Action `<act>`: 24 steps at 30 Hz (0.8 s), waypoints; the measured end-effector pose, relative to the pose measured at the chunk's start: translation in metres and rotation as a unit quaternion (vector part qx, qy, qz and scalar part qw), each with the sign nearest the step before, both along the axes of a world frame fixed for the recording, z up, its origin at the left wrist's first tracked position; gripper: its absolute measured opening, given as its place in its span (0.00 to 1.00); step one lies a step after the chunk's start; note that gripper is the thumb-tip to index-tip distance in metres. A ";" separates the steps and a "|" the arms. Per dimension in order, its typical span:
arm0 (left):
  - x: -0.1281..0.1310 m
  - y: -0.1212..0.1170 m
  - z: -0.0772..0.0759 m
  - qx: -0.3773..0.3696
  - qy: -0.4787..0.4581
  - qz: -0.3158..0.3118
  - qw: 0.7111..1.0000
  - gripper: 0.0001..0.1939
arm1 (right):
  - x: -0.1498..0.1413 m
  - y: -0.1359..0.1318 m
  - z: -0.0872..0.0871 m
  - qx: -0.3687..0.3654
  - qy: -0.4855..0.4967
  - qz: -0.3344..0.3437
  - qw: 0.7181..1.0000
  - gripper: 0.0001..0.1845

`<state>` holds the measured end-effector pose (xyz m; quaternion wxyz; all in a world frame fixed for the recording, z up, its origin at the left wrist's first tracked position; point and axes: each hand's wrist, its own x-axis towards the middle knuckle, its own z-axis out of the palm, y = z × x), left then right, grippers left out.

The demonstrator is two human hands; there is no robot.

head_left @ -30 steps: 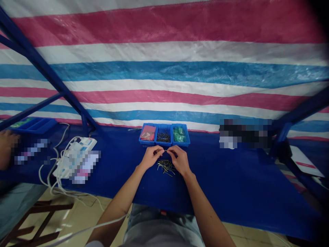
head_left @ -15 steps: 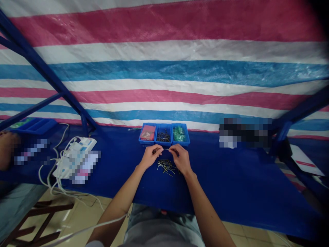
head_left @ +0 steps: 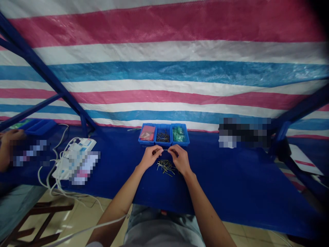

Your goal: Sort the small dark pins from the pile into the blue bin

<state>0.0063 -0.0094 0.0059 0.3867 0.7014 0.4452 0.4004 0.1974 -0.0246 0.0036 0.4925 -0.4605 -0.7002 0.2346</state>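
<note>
Fingers on left hand (head_left: pixel 152 157) and right hand (head_left: pixel 181 158) clamp 1 thin metal pin (head_left: pixel 166 149) above loose pins (head_left: pixel 166 168).

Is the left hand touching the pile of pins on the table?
Apart: the head view shows blue tabletop between the left hand and the pile of pins.

Thin metal pin (head_left: pixel 166 150), approx. horiz., pinched betw. left hand (head_left: pixel 153 157) & right hand (head_left: pixel 181 159), just above loose pile of criss-crossed pins (head_left: pixel 167 168) lying flat, lower centre of frame.
</note>
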 end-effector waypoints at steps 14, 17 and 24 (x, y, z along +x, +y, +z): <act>-0.001 0.001 -0.003 0.011 0.003 -0.004 1.000 0.18 | 0.000 0.000 0.001 -0.001 0.000 -0.003 1.000 0.07; 0.000 0.001 -0.002 0.013 0.011 -0.004 1.000 0.18 | 0.000 0.000 0.001 -0.004 -0.004 0.002 1.000 0.08; 0.001 0.000 -0.001 0.033 0.024 -0.013 0.999 0.15 | -0.004 -0.002 0.000 -0.005 -0.017 0.017 1.000 0.09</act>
